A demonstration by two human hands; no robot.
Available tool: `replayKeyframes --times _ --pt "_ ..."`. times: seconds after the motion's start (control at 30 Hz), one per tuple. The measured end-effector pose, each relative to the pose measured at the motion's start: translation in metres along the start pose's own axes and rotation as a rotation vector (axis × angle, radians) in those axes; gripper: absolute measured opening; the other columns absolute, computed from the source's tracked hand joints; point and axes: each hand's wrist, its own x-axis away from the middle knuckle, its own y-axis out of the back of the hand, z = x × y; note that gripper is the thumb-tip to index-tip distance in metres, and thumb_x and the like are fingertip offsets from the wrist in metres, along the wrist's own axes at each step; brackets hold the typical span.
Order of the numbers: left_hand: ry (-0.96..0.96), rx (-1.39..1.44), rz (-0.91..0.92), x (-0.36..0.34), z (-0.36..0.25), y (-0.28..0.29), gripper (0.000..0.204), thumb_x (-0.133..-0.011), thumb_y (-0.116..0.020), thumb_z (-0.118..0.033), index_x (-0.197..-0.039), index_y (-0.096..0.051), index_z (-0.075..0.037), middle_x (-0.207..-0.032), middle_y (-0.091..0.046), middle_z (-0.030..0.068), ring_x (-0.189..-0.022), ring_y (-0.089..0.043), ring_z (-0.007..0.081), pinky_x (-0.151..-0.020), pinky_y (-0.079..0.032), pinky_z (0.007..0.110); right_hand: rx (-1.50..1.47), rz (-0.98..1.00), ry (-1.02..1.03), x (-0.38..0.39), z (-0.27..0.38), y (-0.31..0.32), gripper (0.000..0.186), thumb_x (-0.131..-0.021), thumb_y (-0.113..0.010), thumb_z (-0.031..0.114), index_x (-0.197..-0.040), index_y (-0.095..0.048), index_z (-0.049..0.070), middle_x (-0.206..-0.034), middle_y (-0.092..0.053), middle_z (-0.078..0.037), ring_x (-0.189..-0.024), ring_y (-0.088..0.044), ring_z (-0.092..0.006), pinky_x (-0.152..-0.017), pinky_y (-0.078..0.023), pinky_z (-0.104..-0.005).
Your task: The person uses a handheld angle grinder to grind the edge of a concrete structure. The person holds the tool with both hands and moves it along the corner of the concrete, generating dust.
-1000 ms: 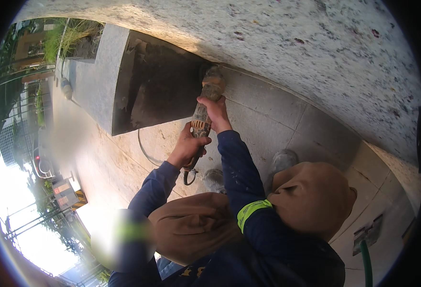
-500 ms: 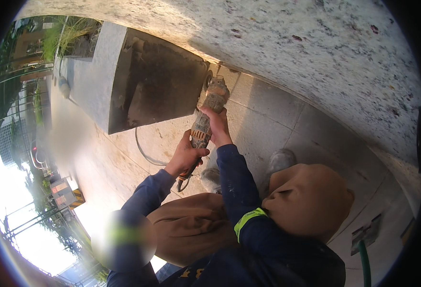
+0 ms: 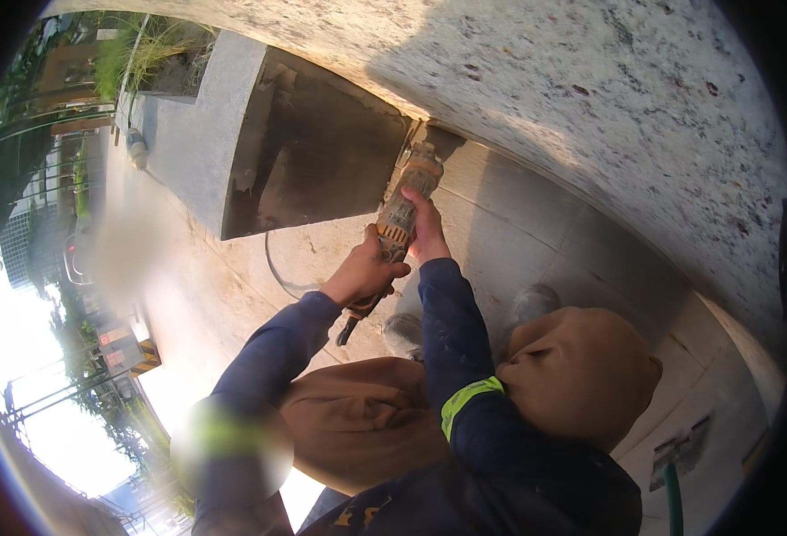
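An orange-and-grey angle grinder [image 3: 399, 214], coated in dust, is in both my hands. Its head points away from me, into the corner where the dark side of a low block [image 3: 313, 152] meets the floor and the speckled stone wall [image 3: 581, 116]. My left hand [image 3: 362, 271] is wrapped round the rear of the grinder's body, near the cord end. Farther forward, my right hand [image 3: 426, 230] grips it from the right side. The disc is hard to make out, and I cannot tell whether it touches the block.
A cable [image 3: 275, 268] curves over the tiled floor [image 3: 500, 214] beside the block. My dusty shoes [image 3: 404, 335] are below the grinder. At the lower right lies a flat grey plate with a green handle or hose [image 3: 673, 491]. Another tool [image 3: 136, 147] and grass [image 3: 143, 58] are at the far left.
The grinder and both hands sit slightly farther right in the picture, with its head closer to the wall corner. The whole view has shifted a little. Both hands keep their hold.
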Motion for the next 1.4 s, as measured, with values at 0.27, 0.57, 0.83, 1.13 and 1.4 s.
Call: replayKeyframes --times 0.27,0.57,0.83,1.13,1.4 --pt "0.002 0.067 -0.038 -0.009 0.002 0.001 0.075 -0.08 -0.073 -0.014 -0.136 -0.026 0.002 -0.092 -0.061 0.0151 -0.057 -0.064 0.0195 -0.048 -0.053 0.032 0.061 -0.019 0.023 0.002 0.015 -0.024 0.048 -0.08 -0.075 0.019 -0.117 -0.05 0.001 -0.092 -0.061 -0.008 -0.075 -0.064 -0.022 -0.066 -0.057 -0.0408" --pt "-0.038 0.133 -0.057 -0.006 -0.015 0.001 0.078 -0.079 -0.073 -0.009 -0.14 -0.025 -0.003 -0.091 -0.061 0.0152 -0.055 -0.063 0.02 -0.046 -0.052 0.032 0.068 0.007 0.018 -0.004 0.024 -0.028 0.04 -0.079 -0.074 0.018 -0.11 -0.055 0.002 -0.087 -0.062 -0.008 -0.074 -0.066 -0.0222 -0.065 -0.057 -0.0411" --pt "-0.019 0.131 -0.052 -0.012 -0.01 0.002 0.081 -0.079 -0.073 -0.008 -0.142 -0.023 -0.005 -0.092 -0.06 0.0149 -0.053 -0.061 0.0197 -0.043 -0.052 0.033 0.03 -0.016 -0.006 -0.006 0.02 -0.029 0.038 -0.078 -0.075 0.018 -0.108 -0.057 0.002 -0.087 -0.062 -0.007 -0.072 -0.065 -0.0218 -0.064 -0.056 -0.0409" --pt "-0.025 0.117 -0.042 -0.012 -0.014 0.008 0.077 -0.077 -0.073 -0.007 -0.138 -0.026 -0.002 -0.09 -0.06 0.0157 -0.052 -0.062 0.0207 -0.042 -0.051 0.033 0.057 -0.016 -0.042 -0.015 0.017 -0.025 0.043 -0.083 -0.07 0.023 -0.117 -0.054 0.002 -0.098 -0.065 -0.01 -0.084 -0.068 -0.0254 -0.075 -0.057 -0.0438" --pt "-0.026 0.137 -0.018 -0.011 -0.016 0.016 0.077 -0.078 -0.071 -0.004 -0.139 -0.025 -0.003 -0.086 -0.06 0.0159 -0.05 -0.061 0.0203 -0.04 -0.049 0.034 0.1 0.01 -0.063 -0.018 0.017 -0.025 0.04 -0.086 -0.068 0.028 -0.115 -0.055 0.004 -0.096 -0.067 -0.009 -0.084 -0.068 -0.0247 -0.076 -0.057 -0.0429"
